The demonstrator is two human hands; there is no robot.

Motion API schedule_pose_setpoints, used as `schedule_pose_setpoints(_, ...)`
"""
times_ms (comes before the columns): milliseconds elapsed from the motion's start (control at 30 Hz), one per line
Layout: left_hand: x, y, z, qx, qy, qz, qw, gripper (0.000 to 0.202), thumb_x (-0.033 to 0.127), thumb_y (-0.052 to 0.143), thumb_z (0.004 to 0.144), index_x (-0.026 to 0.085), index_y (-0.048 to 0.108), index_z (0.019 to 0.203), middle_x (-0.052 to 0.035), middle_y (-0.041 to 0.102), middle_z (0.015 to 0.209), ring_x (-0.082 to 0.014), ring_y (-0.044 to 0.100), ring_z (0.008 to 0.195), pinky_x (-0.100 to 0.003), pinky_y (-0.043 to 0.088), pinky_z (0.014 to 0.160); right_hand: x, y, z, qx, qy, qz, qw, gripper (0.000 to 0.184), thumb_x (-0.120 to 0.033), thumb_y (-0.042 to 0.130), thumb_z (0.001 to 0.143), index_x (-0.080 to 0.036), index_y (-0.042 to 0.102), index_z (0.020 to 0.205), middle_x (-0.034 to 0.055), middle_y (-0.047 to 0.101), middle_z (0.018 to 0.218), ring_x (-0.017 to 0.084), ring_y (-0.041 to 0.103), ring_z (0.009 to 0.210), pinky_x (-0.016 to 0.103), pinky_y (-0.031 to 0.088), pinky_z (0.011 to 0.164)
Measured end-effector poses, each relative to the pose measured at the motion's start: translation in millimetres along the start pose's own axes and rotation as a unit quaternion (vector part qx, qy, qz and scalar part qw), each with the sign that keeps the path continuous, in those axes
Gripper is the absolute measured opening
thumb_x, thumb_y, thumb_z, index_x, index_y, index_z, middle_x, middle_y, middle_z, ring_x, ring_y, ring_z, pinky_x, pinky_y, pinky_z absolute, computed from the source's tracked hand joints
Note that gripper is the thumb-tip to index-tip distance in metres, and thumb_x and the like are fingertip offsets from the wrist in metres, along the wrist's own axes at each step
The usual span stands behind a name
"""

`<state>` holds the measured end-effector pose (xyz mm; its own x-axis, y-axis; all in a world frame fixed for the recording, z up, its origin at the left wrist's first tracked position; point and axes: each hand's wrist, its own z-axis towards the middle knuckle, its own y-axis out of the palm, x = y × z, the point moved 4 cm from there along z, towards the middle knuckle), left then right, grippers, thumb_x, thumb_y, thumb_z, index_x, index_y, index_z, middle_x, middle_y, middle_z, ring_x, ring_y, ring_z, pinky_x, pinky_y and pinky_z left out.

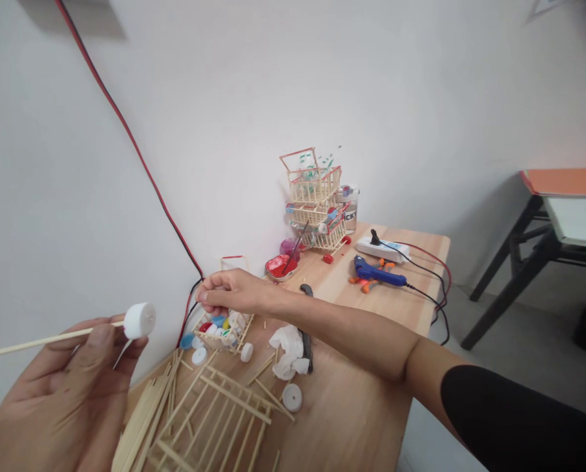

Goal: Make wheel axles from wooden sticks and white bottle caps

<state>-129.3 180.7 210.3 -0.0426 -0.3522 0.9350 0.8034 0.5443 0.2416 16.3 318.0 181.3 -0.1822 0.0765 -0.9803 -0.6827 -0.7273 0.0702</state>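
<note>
Pinching a stick [52, 342] bearing a white cap [138, 321]: left hand [69, 393], lower left. Right hand [231, 292], left of centre, curled above the cap basket [246, 332]; grip cannot be determined.

Left hand [71, 387] grips wooden stick [42, 344]

A white bottle cap [139, 320] sits on the stick's tip. The right hand [231, 292], fingers curled, hangs over a stick basket [227, 346] of assorted caps [218, 330]. A slatted frame [234, 396] lies nearer than the right hand; stacked miniature shopping carts [317, 191] stand beyond that hand, a blue glue gun [379, 273] to its right.

Two hands [71, 387] [234, 292], one glue gun [379, 272]
</note>
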Motion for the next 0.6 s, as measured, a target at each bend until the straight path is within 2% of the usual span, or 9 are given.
schedule_pose_setpoints(200,-1,0.8,-2,0.006,-0.015,0.014,1.0,0.037,0.046,0.1,0.061,0.027,0.077,0.084,0.0068,0.08,0.085,-0.01,0.074,0.084,-0.017,0.063,0.085,-3,-1,1,-0.007,-0.013,-0.01,1.0,0.013,-0.012,0.065,0.097,-0.014,0.063,0.084,-0.0058,0.062,0.066,0.006,0.056,0.058,0.018,0.046,0.058)
schedule_pose_setpoints(333,-6,1.7,3,0.031,-0.031,0.012,0.999,0.057,0.051,0.105,0.039,0.023,0.077,0.08,0.0037,0.08,0.084,-0.0121,0.075,0.082,-0.018,0.063,0.082,-4,-8,3,-0.003,-0.039,-0.021,0.999,0.019,-0.021,0.067,0.099,-0.014,0.063,0.081,-0.0058,0.061,0.064,0.006,0.054,0.055,0.019,0.043,0.056)
schedule_pose_setpoints(433,-15,5.5,8,0.028,-0.059,0.028,0.997,0.066,0.052,0.106,0.025,0.021,0.076,0.076,0.0013,0.08,0.08,-0.0134,0.075,0.078,-0.018,0.063,0.077,-5,-15,2,0.008,-0.069,-0.026,0.997,0.028,-0.035,0.076,0.095,-0.015,0.064,0.08,-0.0073,0.058,0.063,0.006,0.05,0.056,0.02,0.04,0.057)
schedule_pose_setpoints(500,-22,8.5,10,0.011,-0.076,0.04,0.996,0.067,0.051,0.106,0.023,0.02,0.076,0.075,-0.0011,0.081,0.08,-0.0142,0.074,0.077,-0.019,0.063,0.076,-8,-20,0,0.014,-0.097,-0.035,0.995,0.033,-0.044,0.076,0.093,-0.016,0.065,0.08,-0.0071,0.057,0.064,0.006,0.049,0.058,0.02,0.039,0.06)
schedule_pose_setpoints(600,-32,13.1,10,-0.028,-0.09,0.055,0.994,0.061,0.053,0.104,0.031,0.021,0.077,0.076,-0.0049,0.082,0.083,-0.0163,0.074,0.076,-0.022,0.063,0.07,-18,-24,-7,0.02,-0.147,-0.08,0.986,0.035,-0.049,0.073,0.094,-0.016,0.07,0.083,-0.0046,0.061,0.07,0.008,0.051,0.065,0.022,0.039,0.064)
